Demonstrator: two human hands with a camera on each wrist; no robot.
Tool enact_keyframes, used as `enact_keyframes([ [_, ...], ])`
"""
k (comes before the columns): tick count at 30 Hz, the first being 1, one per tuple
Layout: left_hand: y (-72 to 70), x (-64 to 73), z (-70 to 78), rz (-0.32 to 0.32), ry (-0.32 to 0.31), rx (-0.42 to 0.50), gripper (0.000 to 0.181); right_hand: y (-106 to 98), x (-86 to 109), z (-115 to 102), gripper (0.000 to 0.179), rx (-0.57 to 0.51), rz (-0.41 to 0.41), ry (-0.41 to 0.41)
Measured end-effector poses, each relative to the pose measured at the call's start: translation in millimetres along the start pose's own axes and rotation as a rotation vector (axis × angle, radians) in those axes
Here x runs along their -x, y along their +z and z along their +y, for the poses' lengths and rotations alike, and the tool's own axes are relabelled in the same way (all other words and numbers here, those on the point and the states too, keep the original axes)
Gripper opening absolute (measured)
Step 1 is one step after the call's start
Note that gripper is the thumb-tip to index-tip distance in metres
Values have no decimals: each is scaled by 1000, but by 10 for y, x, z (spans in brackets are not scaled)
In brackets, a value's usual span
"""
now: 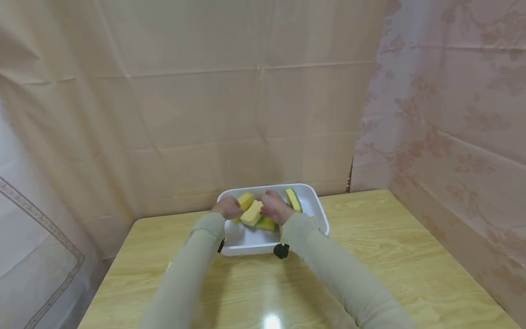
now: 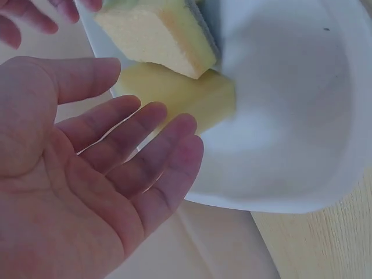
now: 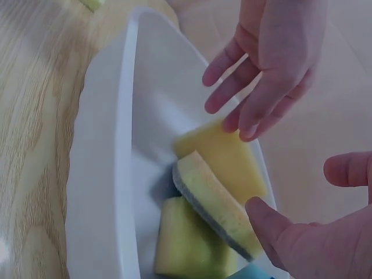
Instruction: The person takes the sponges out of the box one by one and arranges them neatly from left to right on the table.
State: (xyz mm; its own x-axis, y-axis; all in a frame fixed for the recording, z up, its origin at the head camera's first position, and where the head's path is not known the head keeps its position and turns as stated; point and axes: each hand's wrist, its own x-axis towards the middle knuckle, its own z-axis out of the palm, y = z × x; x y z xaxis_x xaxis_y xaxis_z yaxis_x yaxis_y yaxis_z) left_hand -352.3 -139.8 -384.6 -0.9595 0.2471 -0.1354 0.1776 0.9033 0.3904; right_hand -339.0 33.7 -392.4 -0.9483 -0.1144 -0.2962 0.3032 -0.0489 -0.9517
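Note:
A white tray (image 1: 246,250) holds several yellow sponges with dark scouring layers. One sponge (image 1: 252,214) leans on top of two others, a yellow one (image 1: 245,201) behind it and a greener one (image 1: 266,224) in front. My left hand (image 1: 228,207) hovers at the tray's left side; the left wrist view shows its fingers loosely bent, palm bare, beside the sponges. From the right, my right hand (image 1: 277,208) reaches over the pile. In the right wrist view its thumb and fingers are spread, with a fingertip right at the edge of the leaning sponge (image 3: 215,203).
Another sponge (image 1: 293,199) stands against the tray's back right wall. Part of a teal thing (image 3: 253,272) shows below the pile. The tray sits at the back of a wooden table (image 1: 370,256), against a beige curtain (image 1: 205,114). A small pale item (image 1: 169,266) lies by the left sleeve.

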Motion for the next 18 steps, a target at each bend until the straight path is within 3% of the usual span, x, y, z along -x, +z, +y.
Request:
enact_keyframes([
  [5, -12, -32, 15, -3, 0, -42, 21, -23, -39, 20, 73, -9, 5, 4],
  [9, 83, -74, 15, -19, -21, -9, 18, -16, -66, 68, 67, 40, -7, 18],
  [13, 198, -113, 20, -43, -33, -37, 13, -15, -79, 134, 53, 65, -35, 37],
  [18, 216, -122, 27, -39, -82, -9, 4, -27, -102, 162, 50, 45, -35, 48],
])
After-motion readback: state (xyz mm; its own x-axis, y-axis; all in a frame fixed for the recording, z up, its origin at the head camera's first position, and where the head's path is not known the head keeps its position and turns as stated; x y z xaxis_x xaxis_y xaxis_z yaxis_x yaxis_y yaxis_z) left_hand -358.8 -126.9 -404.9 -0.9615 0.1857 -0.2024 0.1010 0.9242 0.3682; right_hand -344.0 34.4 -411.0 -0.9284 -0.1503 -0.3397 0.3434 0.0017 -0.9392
